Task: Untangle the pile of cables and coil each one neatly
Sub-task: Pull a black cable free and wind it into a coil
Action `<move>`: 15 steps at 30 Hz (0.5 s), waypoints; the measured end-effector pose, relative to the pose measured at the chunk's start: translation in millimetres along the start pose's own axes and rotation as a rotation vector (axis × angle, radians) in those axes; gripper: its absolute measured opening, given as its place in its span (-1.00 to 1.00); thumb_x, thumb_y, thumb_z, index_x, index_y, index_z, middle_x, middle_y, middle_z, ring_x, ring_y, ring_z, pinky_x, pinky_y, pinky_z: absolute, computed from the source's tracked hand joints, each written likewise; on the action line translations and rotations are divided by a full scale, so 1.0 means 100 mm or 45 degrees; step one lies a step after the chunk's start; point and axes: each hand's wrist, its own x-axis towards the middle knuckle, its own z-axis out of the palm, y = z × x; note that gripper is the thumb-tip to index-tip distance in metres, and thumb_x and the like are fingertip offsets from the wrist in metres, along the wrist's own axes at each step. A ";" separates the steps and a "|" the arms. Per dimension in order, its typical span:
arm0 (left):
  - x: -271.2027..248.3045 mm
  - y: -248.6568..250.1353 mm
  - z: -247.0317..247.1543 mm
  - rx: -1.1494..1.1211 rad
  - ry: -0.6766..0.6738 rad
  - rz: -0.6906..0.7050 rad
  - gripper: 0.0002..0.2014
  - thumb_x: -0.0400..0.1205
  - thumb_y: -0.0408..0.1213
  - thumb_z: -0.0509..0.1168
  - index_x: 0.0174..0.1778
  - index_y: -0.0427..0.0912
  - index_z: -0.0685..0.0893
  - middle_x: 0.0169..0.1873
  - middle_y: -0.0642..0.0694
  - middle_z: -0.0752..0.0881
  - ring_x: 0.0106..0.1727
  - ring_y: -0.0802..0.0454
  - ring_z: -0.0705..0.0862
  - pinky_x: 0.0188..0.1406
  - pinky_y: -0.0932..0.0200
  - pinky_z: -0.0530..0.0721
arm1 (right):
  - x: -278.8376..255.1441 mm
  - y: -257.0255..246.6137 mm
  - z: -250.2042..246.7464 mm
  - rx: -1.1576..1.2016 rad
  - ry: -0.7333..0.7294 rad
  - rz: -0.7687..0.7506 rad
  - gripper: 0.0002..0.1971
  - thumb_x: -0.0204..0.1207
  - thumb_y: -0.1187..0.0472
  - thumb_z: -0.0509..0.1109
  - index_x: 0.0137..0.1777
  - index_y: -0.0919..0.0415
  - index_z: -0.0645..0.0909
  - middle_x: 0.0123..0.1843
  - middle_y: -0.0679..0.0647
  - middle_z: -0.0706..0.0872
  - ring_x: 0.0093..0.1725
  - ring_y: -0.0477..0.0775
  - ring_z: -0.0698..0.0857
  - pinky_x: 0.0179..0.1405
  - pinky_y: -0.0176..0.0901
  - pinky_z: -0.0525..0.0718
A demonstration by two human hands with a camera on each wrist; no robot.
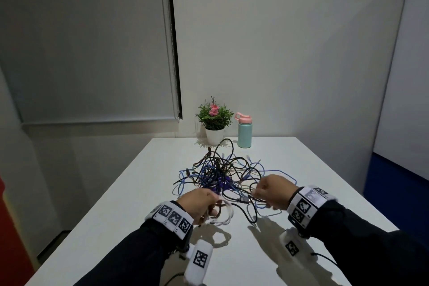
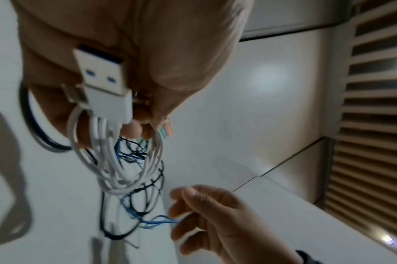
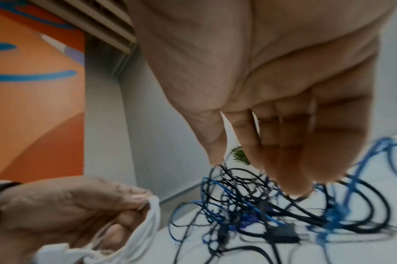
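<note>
A white bench (image 1: pixel 290 192) carries a tangled pile of cables (image 1: pixel 222 174) at its centre, with a potted plant (image 1: pixel 214 120) and a mint bottle (image 1: pixel 244 131) at twelve o'clock. At seven o'clock of the pile the left hand (image 1: pixel 200 204) has its fingers (image 2: pixel 134 130) curled round a coiled white cable (image 2: pixel 116 160). At four o'clock the right hand (image 1: pixel 274 190) pinches a thin strand from the tangle.
</note>
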 end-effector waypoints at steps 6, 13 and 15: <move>-0.04 -0.17 -0.04 0.455 -0.076 -0.130 -0.75 0.77 -0.35 0.17 -0.22 -0.22 0.61 -0.37 -0.09 0.66 -0.45 0.12 0.67 -0.45 0.28 0.58 | 0.11 0.09 0.23 -0.137 -0.316 0.185 -0.66 0.54 -0.05 0.41 -0.35 0.15 0.57 -0.38 0.03 0.65 -0.56 -0.07 0.53 -0.48 -0.30 0.49; -0.05 -0.12 -0.12 0.667 0.069 0.037 -0.86 0.70 -0.15 0.36 0.02 -0.15 0.70 -0.10 -0.08 0.71 -0.10 0.05 0.67 0.03 0.17 0.60 | 0.20 -0.07 0.09 1.298 -0.104 0.030 -0.78 0.67 0.37 0.15 -0.18 0.29 0.55 -0.26 0.27 0.70 -0.43 0.08 0.56 -0.36 -0.14 0.63; -0.06 0.06 -0.15 0.632 0.227 0.231 -0.65 0.69 -0.09 0.39 0.34 -0.13 0.60 0.19 -0.07 0.67 0.23 0.00 0.65 0.26 0.10 0.61 | 0.18 -0.16 -0.09 1.492 0.043 -0.060 -0.82 0.72 0.31 0.16 -0.07 0.28 0.55 -0.35 0.12 0.61 -0.50 -0.05 0.52 -0.43 -0.18 0.66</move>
